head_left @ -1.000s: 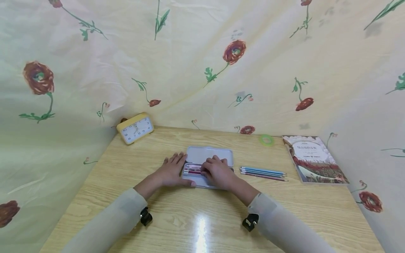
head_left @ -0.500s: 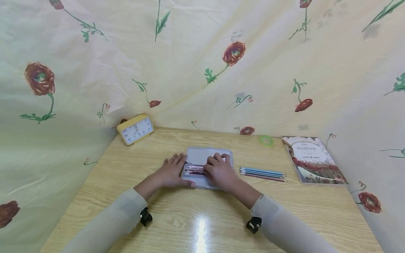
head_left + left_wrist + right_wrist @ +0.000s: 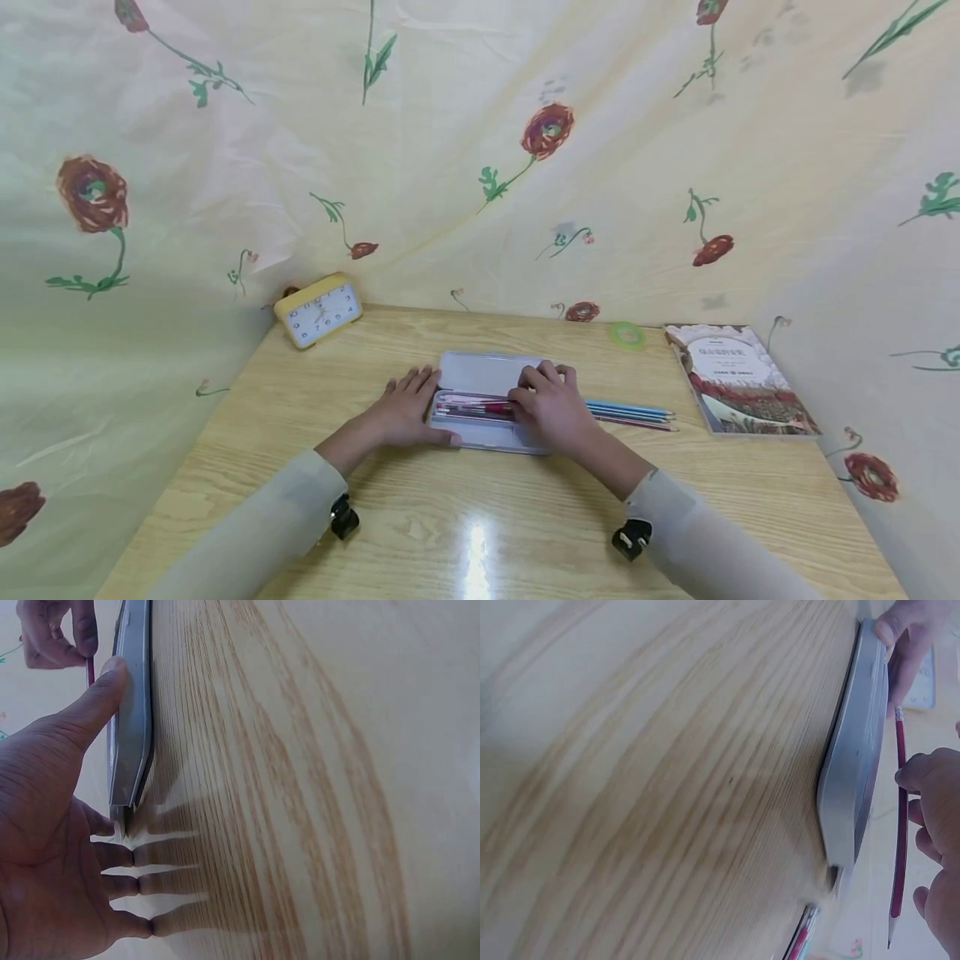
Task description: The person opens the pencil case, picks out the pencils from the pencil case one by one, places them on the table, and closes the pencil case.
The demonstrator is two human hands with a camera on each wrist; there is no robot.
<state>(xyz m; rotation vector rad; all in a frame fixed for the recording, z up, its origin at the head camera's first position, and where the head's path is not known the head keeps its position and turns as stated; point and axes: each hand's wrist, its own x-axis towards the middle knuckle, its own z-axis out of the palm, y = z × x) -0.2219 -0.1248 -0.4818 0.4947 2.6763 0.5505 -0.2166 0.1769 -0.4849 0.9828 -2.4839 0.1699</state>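
Note:
An open grey metal pencil case (image 3: 483,437) lies mid-table with its lid tilted back and several pencils inside. My left hand (image 3: 402,414) rests against its left end, fingers spread and straight, thumb on the near rim. In the left wrist view those fingertips reach the tabletop beside the case. Between thumb and fingers my right hand (image 3: 553,410) pinches a dark red pencil (image 3: 900,847), held just over the case. Its sharpened end points right, away from my left hand. Right of the case lie several blue and dark red pencils (image 3: 633,410), partly covered by my right hand.
A yellow alarm clock (image 3: 318,312) stands at the back left. Near the back edge lies a green tape roll (image 3: 626,335), with a book (image 3: 738,375) to its right. Flowered cloth (image 3: 420,167) hangs behind and along both sides of the wooden table (image 3: 420,517).
My right hand has drawn the dark red pencil rightward along the case and now overlaps the loose pencils. My left hand stays at the case's left end.

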